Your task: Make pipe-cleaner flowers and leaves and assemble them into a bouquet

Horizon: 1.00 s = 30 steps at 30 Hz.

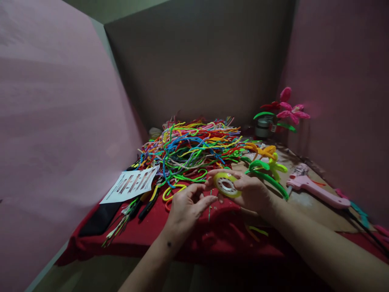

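My right hand [251, 188] holds a roll of yellow tape [225, 185] upright, its white core facing me. Just left of the roll is my left hand [190, 205], its thumb and fingers curled toward each other near the tape's edge; whatever lies between them is too small to make out. Below the hands, a thin green strand [210, 206] hangs or lies against the red cloth. Behind them rises a big heap of coloured pipe cleaners [191, 148].
On the red cloth [146, 233] at left are a printed sheet [130, 184], a dark phone [99, 221] and black-yellow pliers [148, 205]. At right, a pink glue gun [319, 192] lies on a board [306, 213], near orange-yellow flowers [263, 151] and a pink flower [294, 112].
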{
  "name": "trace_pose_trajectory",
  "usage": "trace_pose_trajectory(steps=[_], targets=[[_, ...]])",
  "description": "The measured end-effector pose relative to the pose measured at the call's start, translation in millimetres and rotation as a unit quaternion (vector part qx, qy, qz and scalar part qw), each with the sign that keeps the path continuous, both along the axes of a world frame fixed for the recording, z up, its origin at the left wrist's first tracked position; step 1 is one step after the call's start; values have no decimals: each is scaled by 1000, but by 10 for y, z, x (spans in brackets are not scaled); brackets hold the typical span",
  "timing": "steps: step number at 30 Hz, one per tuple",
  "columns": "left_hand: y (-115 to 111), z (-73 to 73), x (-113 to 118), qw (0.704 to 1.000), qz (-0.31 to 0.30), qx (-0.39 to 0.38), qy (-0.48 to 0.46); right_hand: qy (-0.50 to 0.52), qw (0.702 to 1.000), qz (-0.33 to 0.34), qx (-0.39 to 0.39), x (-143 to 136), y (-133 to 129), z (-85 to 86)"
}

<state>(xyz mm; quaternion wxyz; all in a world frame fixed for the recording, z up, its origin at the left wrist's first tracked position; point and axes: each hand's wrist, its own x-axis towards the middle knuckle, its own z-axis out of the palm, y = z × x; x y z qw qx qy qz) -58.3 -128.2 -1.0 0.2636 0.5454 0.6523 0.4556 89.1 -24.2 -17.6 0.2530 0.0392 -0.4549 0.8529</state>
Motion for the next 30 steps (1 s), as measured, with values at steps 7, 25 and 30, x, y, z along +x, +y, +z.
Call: trace_pose_trajectory(steps=[7,25,30], targets=[[66,-76,-2,973,-58,-85,-205,-9,1000,12,10,17,-40,35],[-197,-37,-216,983,14,140,116,-21,999,-28,-9,-10,-27,13],[-182,-122,-62,999,29,13,-7,12,999,-19,-44,-10,-31,33]])
